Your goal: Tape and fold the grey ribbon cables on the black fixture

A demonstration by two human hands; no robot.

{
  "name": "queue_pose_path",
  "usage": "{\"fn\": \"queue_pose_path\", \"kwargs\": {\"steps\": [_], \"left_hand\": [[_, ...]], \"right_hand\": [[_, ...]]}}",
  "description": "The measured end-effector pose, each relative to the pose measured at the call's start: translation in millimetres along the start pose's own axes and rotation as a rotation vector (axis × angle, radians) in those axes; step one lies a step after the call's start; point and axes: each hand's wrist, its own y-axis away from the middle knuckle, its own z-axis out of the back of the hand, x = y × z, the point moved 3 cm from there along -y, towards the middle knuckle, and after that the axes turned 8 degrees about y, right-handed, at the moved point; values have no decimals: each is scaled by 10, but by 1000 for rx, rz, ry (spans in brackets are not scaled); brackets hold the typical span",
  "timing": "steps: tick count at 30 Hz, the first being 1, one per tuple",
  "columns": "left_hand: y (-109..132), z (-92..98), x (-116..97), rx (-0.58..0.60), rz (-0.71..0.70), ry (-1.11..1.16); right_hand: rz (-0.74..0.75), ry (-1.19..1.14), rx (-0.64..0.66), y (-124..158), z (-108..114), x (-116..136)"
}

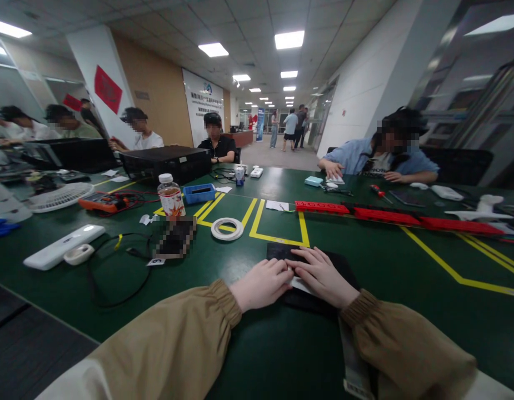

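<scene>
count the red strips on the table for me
3 red strips, laid end to end on the green table: left one by the yellow lines, middle one, right one toward the far right. The joints are blurry, so more may be hidden.

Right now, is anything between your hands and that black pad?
Nothing visible does. The left hand and right hand both rest on the black pad, a white slip showing between them. The tape roll lies apart, farther off.
</scene>
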Motion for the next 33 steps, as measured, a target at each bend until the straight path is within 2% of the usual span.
{"fn": "queue_pose_path", "kwargs": {"steps": [6, 14, 19, 26, 33], "left_hand": [[0, -20, -15, 22, 8, -40], [16, 45, -30, 14, 27, 90], [16, 30, -24, 45, 17, 79], [38, 13, -26, 59, -10, 91], [41, 12, -42, 75, -39, 115]], "right_hand": [[-31, -18, -5, 14, -59, -41], [9, -24, -56, 22, -118, -81], [60, -32, -132, 28, -144, -113], [183, -37, -206, 80, -29, -30], [70, -15, -202, 53, -76, -72]]}}
